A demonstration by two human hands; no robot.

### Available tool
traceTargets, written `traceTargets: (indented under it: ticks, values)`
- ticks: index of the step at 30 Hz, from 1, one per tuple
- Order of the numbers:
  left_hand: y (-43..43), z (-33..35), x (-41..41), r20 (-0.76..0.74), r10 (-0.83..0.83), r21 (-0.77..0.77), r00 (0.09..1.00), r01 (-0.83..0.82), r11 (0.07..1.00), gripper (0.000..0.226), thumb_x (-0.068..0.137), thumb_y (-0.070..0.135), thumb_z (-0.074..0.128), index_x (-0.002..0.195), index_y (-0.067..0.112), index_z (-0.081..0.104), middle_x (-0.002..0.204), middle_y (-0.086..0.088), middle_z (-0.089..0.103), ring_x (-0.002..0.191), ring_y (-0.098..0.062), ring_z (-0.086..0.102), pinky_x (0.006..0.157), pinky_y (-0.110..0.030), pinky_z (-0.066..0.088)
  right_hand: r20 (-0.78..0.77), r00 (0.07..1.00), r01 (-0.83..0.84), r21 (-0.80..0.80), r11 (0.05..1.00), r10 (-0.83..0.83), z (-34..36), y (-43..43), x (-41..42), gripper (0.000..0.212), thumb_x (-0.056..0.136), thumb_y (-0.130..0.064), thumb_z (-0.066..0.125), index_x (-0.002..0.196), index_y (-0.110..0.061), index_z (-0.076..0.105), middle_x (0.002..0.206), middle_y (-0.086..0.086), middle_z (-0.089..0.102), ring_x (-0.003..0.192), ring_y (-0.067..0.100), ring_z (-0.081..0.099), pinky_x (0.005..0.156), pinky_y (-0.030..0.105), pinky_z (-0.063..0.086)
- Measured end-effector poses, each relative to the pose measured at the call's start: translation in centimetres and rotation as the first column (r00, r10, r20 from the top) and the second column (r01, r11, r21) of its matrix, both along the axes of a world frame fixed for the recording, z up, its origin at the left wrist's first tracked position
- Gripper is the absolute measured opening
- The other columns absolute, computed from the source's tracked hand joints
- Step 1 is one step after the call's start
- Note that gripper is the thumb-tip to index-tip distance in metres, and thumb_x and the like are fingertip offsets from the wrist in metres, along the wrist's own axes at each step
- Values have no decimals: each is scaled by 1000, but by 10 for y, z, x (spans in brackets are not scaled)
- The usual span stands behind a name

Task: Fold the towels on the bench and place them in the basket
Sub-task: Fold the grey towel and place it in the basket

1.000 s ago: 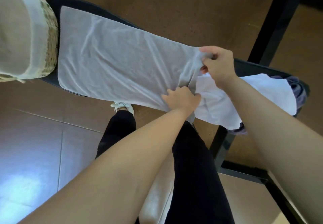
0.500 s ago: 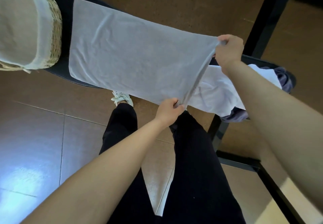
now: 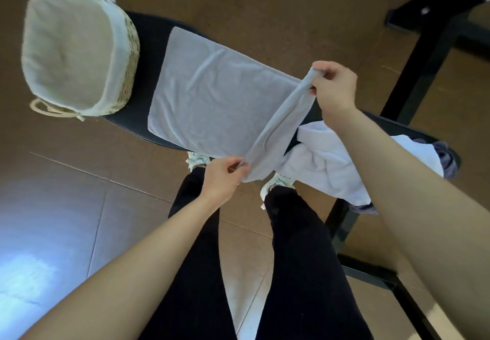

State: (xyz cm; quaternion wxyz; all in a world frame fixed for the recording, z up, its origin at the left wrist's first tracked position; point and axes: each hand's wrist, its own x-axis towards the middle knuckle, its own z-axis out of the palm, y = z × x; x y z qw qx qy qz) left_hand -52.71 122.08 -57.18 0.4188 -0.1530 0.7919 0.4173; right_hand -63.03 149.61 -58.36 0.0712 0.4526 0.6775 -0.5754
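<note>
Fingers point(image 3: 234, 165) of left hand point(image 3: 221, 180) pinched on near corner of towel point(image 3: 217, 106); right hand point(image 3: 335, 87) pinched on far corner. Lifted edge taut between both, remainder flat on bench point(image 3: 148, 31), near basket point(image 3: 131, 55). Crumpled towels point(image 3: 326, 164) heaped at bench's right end.

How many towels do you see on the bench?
3: a spread towel in the middle of the bench; a crumpled white towel to its right; a purple towel under that one. More may be hidden.
</note>
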Motion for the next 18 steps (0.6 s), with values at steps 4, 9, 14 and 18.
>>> traceTargets:
  ticks: [4,9,14,18]
  values:
    - [-58,2,-28,-55,123,-46,991,-126,991,17,96,23,70,110,20,79,81,16,74,75,-7,68,82,-39,61,4,980,-197,57,979,197,4,-51,-41,43,89,13,53,115,-14,73,112,3,69,102,16,68,86,27,61]
    - [-121,-3,-56,-78,246,-73,966,-252,965,17,94,30,73,105,19,80,87,7,76,79,-13,71,87,-46,62,89,853,-513,324,795,514,2,-113,-86,24,93,-6,64,110,-17,77,110,0,71,101,13,67,97,28,54]
    - [-166,-16,-82,-16,386,-74,922,-386,919,7,95,26,71,92,27,77,91,4,78,82,-18,75,85,-44,63,124,805,-584,344,735,581,-7,-167,-126,12,93,-15,69,101,-15,76,111,-1,56,93,11,60,84,9,47]
    - [-192,-35,-100,-13,440,-141,898,-437,888,17,96,23,69,110,18,77,96,4,77,91,-17,74,94,-44,60,144,815,-578,267,771,561,-16,-196,-154,5,97,-23,65,95,-21,70,94,0,72,69,16,75,62,27,61]
